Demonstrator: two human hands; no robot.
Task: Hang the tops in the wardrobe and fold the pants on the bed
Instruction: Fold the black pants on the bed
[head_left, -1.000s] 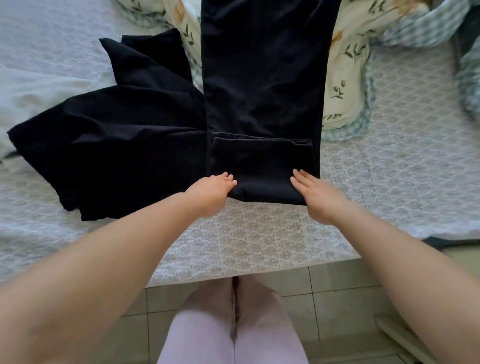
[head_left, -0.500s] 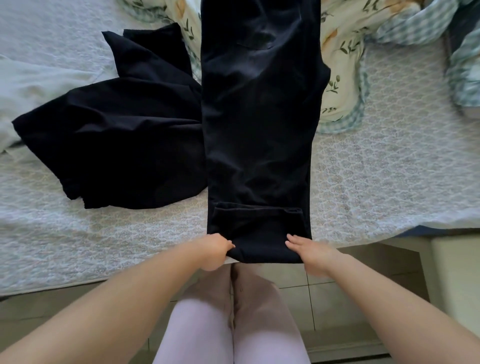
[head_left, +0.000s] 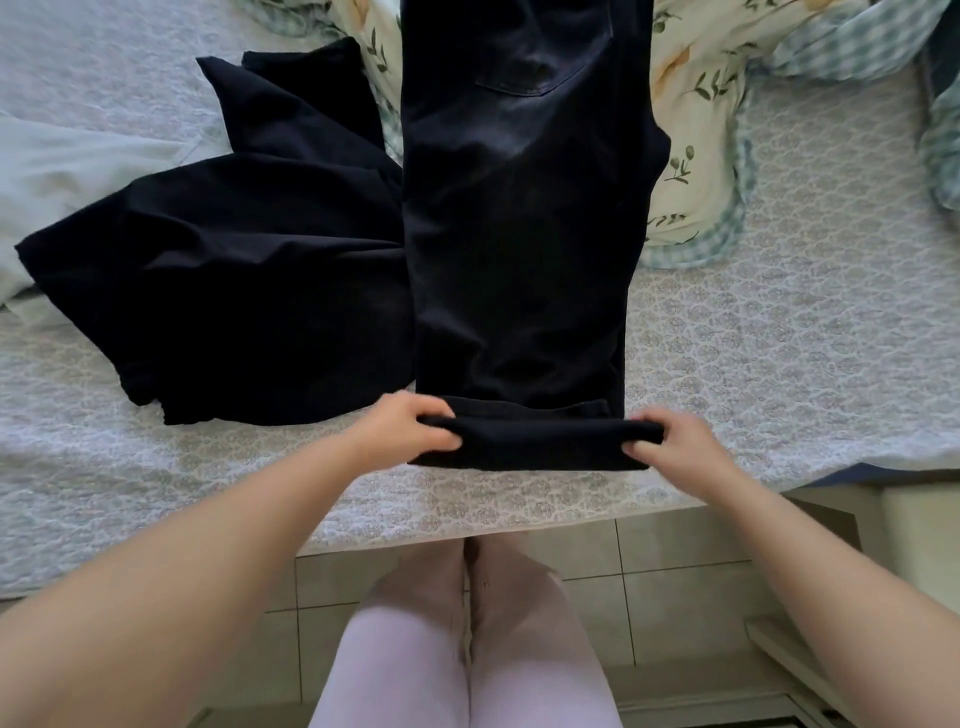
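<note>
Firmly, left hand (head_left: 410, 431) and right hand (head_left: 670, 447) pinch the pants (head_left: 519, 234), top cut off

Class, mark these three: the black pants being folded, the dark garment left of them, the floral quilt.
black pants (head_left: 519, 234), head view, mid-leg fabric.
dark garment (head_left: 234, 291), head view, its middle.
floral quilt (head_left: 696, 130), head view, cream printed patch.

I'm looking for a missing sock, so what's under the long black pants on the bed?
The pants lie on the white lace bedcover, and their upper part crosses a floral quilt. A second black garment meets their left edge. Anything else beneath is hidden by the fabric.
</note>
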